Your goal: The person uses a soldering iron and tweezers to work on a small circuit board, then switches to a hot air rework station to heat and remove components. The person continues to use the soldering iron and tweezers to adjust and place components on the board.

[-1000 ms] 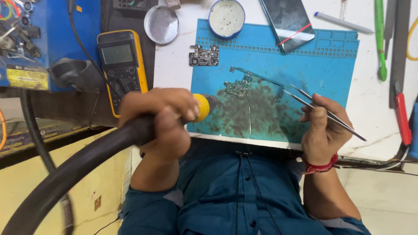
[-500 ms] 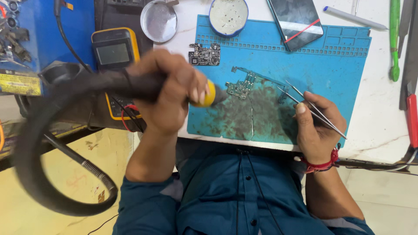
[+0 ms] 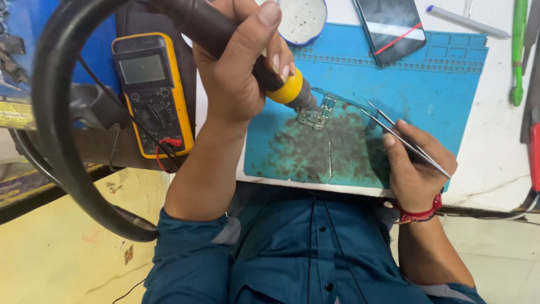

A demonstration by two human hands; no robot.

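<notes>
Compared with half a second back, the hot-air handpiece point(image 3: 236, 45) is brought in closer and its nozzle is now parked right over the small circuit board point(image 3: 316, 114), while the thick black hose point(image 3: 53, 141) is swung into a big loop down the left side. The left hand point(image 3: 239, 73) is wrapped tight around the handpiece's dark grip, thumb laid along the top, with the yellow collar poking out just past the fingers. The right hand point(image 3: 413, 169) is pinched shut on a pair of fine tweezers point(image 3: 402, 138), whose tips are angled up-left toward the board; whether they actually touch it can't be made out. The board is sitting on the blue work mat point(image 3: 444, 90), at the top edge of a big sooty, scorched patch near the mat's middle. As for containers: a round blue-rimmed dish point(image 3: 302, 19) is seen at the mat's top edge, with a pale whitish inside dotted with tiny specks, too small to identify. A dark phone point(image 3: 391, 28) is laid at a slant just right of the dish. A yellow multimeter point(image 3: 149, 93) is propped left of the mat, red lead plugged in. A green tool point(image 3: 518, 50) is left on the white bench at far right.
</notes>
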